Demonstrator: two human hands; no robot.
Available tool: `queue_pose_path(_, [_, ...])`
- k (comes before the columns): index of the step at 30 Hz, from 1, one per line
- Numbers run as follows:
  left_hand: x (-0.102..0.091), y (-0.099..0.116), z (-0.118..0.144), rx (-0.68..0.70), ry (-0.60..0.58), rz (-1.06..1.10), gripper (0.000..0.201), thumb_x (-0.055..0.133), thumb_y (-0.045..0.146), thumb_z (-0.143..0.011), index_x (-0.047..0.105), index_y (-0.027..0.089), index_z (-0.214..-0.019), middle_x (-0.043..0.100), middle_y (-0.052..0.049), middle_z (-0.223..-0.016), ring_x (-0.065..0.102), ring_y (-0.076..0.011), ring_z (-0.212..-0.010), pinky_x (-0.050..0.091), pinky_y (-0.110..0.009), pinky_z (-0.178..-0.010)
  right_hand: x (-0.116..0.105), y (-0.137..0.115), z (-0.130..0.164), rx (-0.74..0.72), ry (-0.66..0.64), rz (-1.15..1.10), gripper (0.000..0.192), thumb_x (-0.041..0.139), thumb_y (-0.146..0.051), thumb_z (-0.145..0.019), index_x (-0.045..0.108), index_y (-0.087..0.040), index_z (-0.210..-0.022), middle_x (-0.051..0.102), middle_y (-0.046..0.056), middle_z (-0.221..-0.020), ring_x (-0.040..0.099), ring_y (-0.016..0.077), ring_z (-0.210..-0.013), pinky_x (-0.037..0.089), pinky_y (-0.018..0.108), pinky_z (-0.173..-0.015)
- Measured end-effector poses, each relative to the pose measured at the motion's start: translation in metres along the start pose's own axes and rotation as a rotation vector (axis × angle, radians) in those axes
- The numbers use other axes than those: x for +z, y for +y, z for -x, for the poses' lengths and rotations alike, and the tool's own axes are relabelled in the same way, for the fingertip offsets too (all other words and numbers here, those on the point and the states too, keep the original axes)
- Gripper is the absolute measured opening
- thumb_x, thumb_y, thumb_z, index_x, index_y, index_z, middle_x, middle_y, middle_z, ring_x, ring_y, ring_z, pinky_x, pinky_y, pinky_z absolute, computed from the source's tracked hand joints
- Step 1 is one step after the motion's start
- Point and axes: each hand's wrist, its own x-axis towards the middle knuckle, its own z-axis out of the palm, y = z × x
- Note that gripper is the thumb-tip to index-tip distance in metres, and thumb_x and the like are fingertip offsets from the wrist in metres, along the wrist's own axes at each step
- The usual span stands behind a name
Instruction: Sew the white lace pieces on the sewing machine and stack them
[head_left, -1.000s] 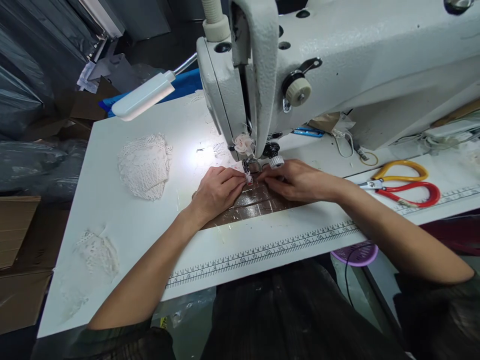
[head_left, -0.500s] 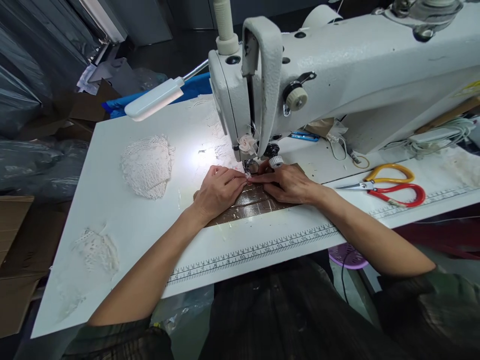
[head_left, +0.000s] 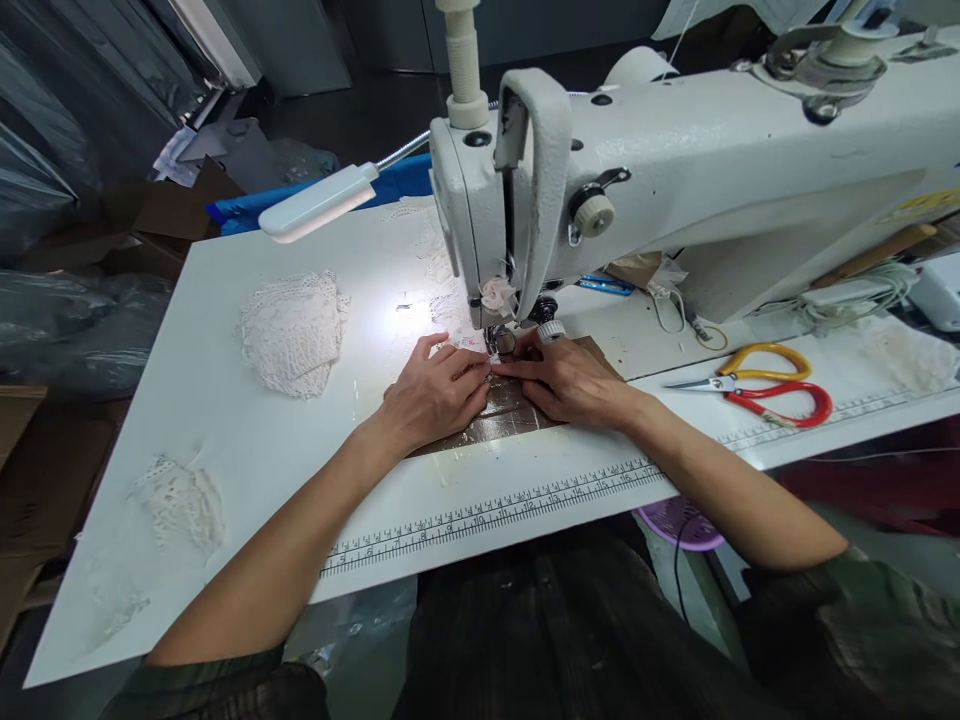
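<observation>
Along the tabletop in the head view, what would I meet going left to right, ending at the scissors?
Smaller crumpled lace piece → larger lace pile → left hand → right hand → scissors with yellow and red handles.

The panel (head_left: 514, 412) under the hands (head_left: 436, 393) is brown; the desk (head_left: 262, 470) around them is white, with black ruler markings (head_left: 495, 515) before them. Beyond them the sewing machine (head_left: 712, 150) is off-white, its fabric flower (head_left: 497, 295) pale pink. Left of them, white openwork lace (head_left: 292, 335); right of them, scissors (head_left: 726, 384) with yellow and red handles
</observation>
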Motion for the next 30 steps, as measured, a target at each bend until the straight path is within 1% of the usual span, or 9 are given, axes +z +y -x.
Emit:
queue_pose_path(6, [-0.001, 0.003, 0.002, -0.043, -0.034, 0.02, 0.022, 0.054, 0.017, -0.092, 0.073, 0.015, -0.102, 0.074, -0.009, -0.109, 0.07, -0.0218, -0.089, 0.046, -0.055, -0.105, -0.001, -0.009, 0.001, 0.039, -0.024, 0.03, 0.04, 0.05, -0.02, -0.094, 0.067, -0.023, -0.129, 0.056, 0.014, -0.111, 0.056, 0.0275, -0.101, 0.051, 0.048, -0.089])
queue_pose_path(11, [-0.004, 0.001, 0.001, -0.081, -0.1, 0.08, 0.024, 0.052, 0.021, -0.092, 0.072, 0.018, -0.107, 0.072, -0.008, -0.114, 0.069, -0.022, -0.093, 0.043, -0.056, -0.107, 0.0, -0.016, -0.001, 0.063, -0.024, 0.049, 0.039, 0.042, -0.024, -0.098, 0.065, -0.019, -0.13, 0.057, 0.016, -0.113, 0.057, 0.0287, -0.103, 0.052, 0.048, -0.09])
queue_pose_path(16, [-0.005, -0.004, 0.001, -0.101, -0.144, 0.11, 0.029, 0.05, 0.026, -0.094, 0.069, 0.018, -0.114, 0.069, -0.01, -0.121, 0.067, -0.0249, -0.101, 0.04, -0.057, -0.108, 0.001, -0.022, -0.004, 0.093, -0.032, 0.091, 0.039, 0.038, -0.027, -0.101, 0.06, -0.016, -0.131, 0.055, 0.018, -0.117, 0.056, 0.028, -0.101, 0.051, 0.05, -0.091])
queue_pose_path(22, [-0.004, -0.005, 0.002, -0.138, -0.173, 0.123, 0.031, 0.049, 0.03, -0.094, 0.067, 0.021, -0.117, 0.066, -0.01, -0.128, 0.064, -0.0266, -0.108, 0.041, -0.054, -0.103, 0.004, -0.026, -0.002, 0.099, -0.052, 0.14, 0.042, 0.041, -0.024, -0.098, 0.051, -0.015, -0.137, 0.054, 0.02, -0.123, 0.053, 0.0319, -0.106, 0.048, 0.056, -0.094])
queue_pose_path(24, [-0.003, -0.005, 0.002, -0.148, -0.183, 0.113, 0.033, 0.049, 0.032, -0.094, 0.065, 0.02, -0.12, 0.064, -0.011, -0.13, 0.064, -0.0275, -0.107, 0.043, -0.052, -0.099, 0.003, -0.025, -0.001, 0.093, -0.043, 0.123, 0.041, 0.041, -0.025, -0.099, 0.052, -0.015, -0.136, 0.054, 0.02, -0.122, 0.053, 0.0317, -0.107, 0.048, 0.055, -0.095])
queue_pose_path(27, [-0.003, -0.004, 0.003, -0.158, -0.189, 0.097, 0.039, 0.05, 0.034, -0.093, 0.06, 0.017, -0.127, 0.06, -0.014, -0.134, 0.063, -0.0292, -0.104, 0.044, -0.05, -0.09, -0.001, -0.022, 0.0, 0.086, -0.016, 0.043, 0.039, 0.04, -0.029, -0.101, 0.058, -0.015, -0.131, 0.055, 0.019, -0.121, 0.057, 0.0287, -0.104, 0.05, 0.049, -0.095])
queue_pose_path(29, [-0.003, -0.004, 0.003, -0.161, -0.188, 0.086, 0.042, 0.05, 0.035, -0.093, 0.058, 0.016, -0.13, 0.059, -0.015, -0.136, 0.062, -0.0299, -0.102, 0.044, -0.049, -0.085, -0.006, -0.017, -0.002, 0.122, -0.007, -0.025, 0.038, 0.04, -0.034, -0.102, 0.062, -0.017, -0.128, 0.057, 0.017, -0.121, 0.061, 0.0253, -0.096, 0.052, 0.044, -0.089])
queue_pose_path(30, [-0.003, -0.004, 0.003, -0.161, -0.19, 0.08, 0.043, 0.05, 0.035, -0.093, 0.058, 0.016, -0.131, 0.058, -0.015, -0.136, 0.062, -0.0299, -0.101, 0.044, -0.049, -0.083, -0.008, -0.013, -0.003, 0.165, -0.004, -0.059, 0.038, 0.039, -0.036, -0.102, 0.065, -0.017, -0.124, 0.06, 0.016, -0.117, 0.062, 0.0238, -0.091, 0.052, 0.041, -0.085])
